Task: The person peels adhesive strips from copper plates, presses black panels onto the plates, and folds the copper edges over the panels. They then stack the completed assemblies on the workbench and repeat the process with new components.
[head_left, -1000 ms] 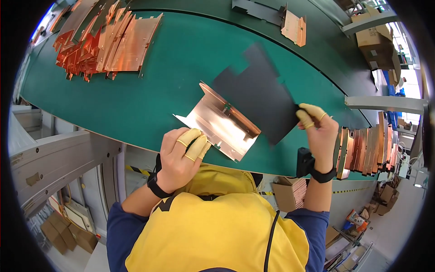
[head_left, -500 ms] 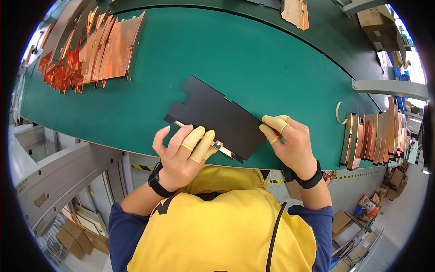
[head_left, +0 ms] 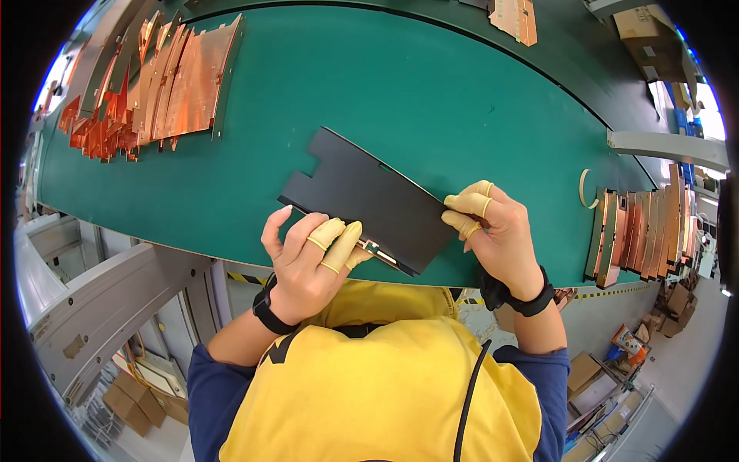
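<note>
Two bare hands, yellow cots on some fingers. Left hand: fingers curled, nearly closed at the near long edge, pinching the copper-coloured part; fingertips also against black sheet. Outer fingers bent, lifted slightly. Right hand: thumb and forefinger almost together, on the sheet's right end near its far corner; other fingers curled in.

Sheet lies slanted over the copper-coloured part, near the middle of the table's front edge; only a thin strip of that part shows. Notch in sheet's left end, small slot on far long edge.

Room: green tabletop runs well past the sheet's far edge. Copper pile well apart, far left; upright copper row right; pale ring just beside that row.

Labels: cardboard box, upper right, has pale patches; print too small to read.
</note>
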Motion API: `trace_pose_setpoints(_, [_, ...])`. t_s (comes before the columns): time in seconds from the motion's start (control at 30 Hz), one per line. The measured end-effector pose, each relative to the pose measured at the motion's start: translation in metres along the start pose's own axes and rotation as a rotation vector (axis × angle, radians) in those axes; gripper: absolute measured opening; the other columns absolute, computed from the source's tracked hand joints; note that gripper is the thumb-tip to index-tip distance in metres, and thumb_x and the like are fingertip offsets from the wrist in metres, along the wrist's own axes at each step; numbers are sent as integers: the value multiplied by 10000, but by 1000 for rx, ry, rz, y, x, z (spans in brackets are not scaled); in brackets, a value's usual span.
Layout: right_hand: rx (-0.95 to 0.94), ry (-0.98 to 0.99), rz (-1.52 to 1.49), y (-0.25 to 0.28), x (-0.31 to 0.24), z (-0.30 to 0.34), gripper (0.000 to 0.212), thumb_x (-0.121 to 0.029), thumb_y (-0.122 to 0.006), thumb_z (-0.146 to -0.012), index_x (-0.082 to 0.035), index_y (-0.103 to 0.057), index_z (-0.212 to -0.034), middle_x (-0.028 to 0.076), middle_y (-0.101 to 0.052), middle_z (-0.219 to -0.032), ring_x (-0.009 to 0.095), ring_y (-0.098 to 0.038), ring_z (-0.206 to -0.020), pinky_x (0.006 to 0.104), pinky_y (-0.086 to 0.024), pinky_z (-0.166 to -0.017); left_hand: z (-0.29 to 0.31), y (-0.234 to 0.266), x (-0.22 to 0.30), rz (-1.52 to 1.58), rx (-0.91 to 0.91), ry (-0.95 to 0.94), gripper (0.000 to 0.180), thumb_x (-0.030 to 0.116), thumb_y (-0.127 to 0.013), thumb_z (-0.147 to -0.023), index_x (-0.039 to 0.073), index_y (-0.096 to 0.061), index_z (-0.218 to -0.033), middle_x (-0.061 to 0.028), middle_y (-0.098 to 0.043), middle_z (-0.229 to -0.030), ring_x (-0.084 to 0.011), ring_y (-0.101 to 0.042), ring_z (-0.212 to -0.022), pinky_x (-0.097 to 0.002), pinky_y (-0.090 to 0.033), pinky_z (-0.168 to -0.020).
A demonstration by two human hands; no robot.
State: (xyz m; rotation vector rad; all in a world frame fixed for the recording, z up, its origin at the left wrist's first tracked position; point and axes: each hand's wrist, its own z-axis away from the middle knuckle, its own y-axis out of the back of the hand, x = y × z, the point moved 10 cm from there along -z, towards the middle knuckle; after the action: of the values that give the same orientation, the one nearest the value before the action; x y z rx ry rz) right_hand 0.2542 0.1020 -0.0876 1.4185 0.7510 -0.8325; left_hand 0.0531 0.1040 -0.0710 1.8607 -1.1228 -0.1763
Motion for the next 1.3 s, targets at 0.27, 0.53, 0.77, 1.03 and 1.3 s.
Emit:
trace_pose_setpoints(0.27, [-36, -69, -55, 0, 5, -2, 165, 82, -690, -784, 4, -684, -929, 65, -616, -840, 122, -592, -582, 228, -477, -470, 0, -1, -1, 24, -6, 3, 310, 246, -787, -674, 99, -722, -939, -1, -591, -908, -185, -575, -922, -477, -334, -998])
trace_pose_setpoints(0.53, [-42, 235, 207, -7, -21, 2, 223, 81, -702, -748, -34, -678, -937, 89, -619, -852, 229, -638, -683, 283, -519, -576, -1, -1, -3, 36, -12, -3, 307, 241, -789, -669, 96, -720, -931, -5, -591, -903, -194, -579, -913, -487, -333, -998])
trace_pose_setpoints(0.77, [-85, 367, 321, -12, -29, 5, 239, 96, -693, -736, -21, -672, -943, 84, -613, -859, 221, -637, -682, 284, -515, -568, -1, -3, -2, 31, -5, 0, 284, 245, -789, -668, 93, -718, -898, -12, -604, -888, -204, -593, -924, -505, -328, -1004])
trace_pose_setpoints(1.03, [-120, 423, 437, -16, -35, 7, 248, 98, -693, -704, 4, -667, -932, 82, -599, -865, 221, -614, -657, 290, -503, -548, -4, -4, -2, 36, -33, 5, 256, 242, -790, -661, 92, -718, -856, -10, -653, -890, -205, -609, -961, -526, -315, -1013])
trace_pose_setpoints(1.3, [-129, 513, 631, -23, -49, 12, 255, 43, -680, -690, -27, -674, -935, 71, -570, -849, 213, -576, -623, 300, -471, -517, -5, -4, -1, 81, -60, 13, 279, 215, -804, -628, 62, -713, -843, -32, -672, -886, -221, -639, -928, -523, -294, -1059])
